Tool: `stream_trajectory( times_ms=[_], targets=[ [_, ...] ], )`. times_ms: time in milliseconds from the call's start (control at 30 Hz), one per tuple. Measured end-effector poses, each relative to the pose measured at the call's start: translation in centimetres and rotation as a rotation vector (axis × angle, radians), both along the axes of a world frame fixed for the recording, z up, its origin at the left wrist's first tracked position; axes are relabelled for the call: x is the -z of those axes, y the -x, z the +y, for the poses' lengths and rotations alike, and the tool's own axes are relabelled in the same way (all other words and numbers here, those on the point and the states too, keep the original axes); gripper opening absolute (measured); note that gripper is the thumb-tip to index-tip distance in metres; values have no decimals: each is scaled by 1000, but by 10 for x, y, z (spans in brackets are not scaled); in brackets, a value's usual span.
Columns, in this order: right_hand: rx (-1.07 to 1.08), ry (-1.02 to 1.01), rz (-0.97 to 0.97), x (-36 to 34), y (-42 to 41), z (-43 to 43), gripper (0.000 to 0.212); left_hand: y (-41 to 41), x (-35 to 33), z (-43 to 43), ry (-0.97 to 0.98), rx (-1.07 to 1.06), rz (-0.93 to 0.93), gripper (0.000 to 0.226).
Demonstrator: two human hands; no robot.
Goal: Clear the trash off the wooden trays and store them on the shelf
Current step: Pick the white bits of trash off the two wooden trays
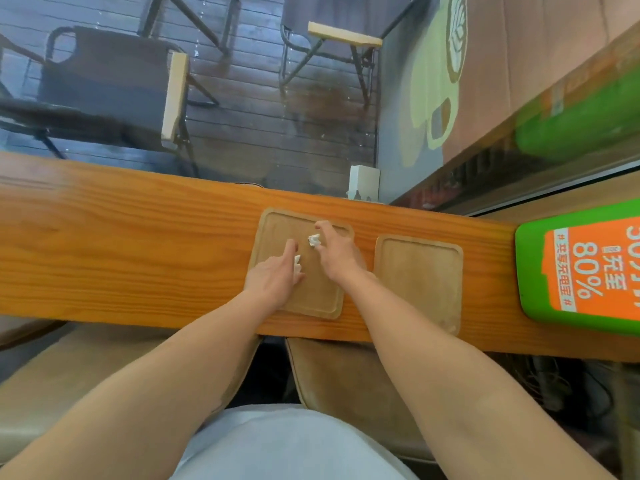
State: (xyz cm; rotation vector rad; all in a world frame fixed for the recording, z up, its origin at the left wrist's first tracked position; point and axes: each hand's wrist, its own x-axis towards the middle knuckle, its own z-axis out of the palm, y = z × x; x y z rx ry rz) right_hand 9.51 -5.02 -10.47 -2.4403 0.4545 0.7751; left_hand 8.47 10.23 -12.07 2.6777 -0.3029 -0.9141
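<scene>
Two trays lie side by side toward the counter's (pixel 104 244) right end; I'm on the trash step. My right hand (pixel 334 252) pinches a crumpled scrap (pixel 314 240) in closed fingers over the left tray (pixel 311 299). My left hand (pixel 277 275) touches a second scrap (pixel 297 264); its grip I cannot tell. The right tray (pixel 420 268) looks bare. Next: lift both scraps off, then stack.

Both forearms are bare to beyond the elbow, no sleeves, watch or rings showing on either hand, above a pale grey-white garment (pixel 287 445) at the waist.
</scene>
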Motion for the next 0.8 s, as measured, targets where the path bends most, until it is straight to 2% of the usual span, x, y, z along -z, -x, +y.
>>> stream_trajectory(
  times_ms=[67, 200, 300, 400, 600, 800],
  targets=[
    [-9, 1, -13, 2, -7, 1, 38, -8, 1, -2, 10, -6, -15, 46],
    [-41, 51, 55, 9, -13, 8, 37, -13, 8, -3, -32, 83, -70, 41],
    [-4, 77, 29, 15, -14, 12, 22, -24, 13, -3, -65, 231, -189, 36],
    [16, 105, 30, 15, -18, 14, 12, -30, 15, -1, -85, 295, -214, 29],
    [-49, 118, 192, -3, 1, 12, 31, -25, 7, 5, -51, 20, -24, 30],
    [-172, 181, 270, -14, 26, 17, 8, -19, 3, 27, 36, -131, 210, 15]
  ],
)
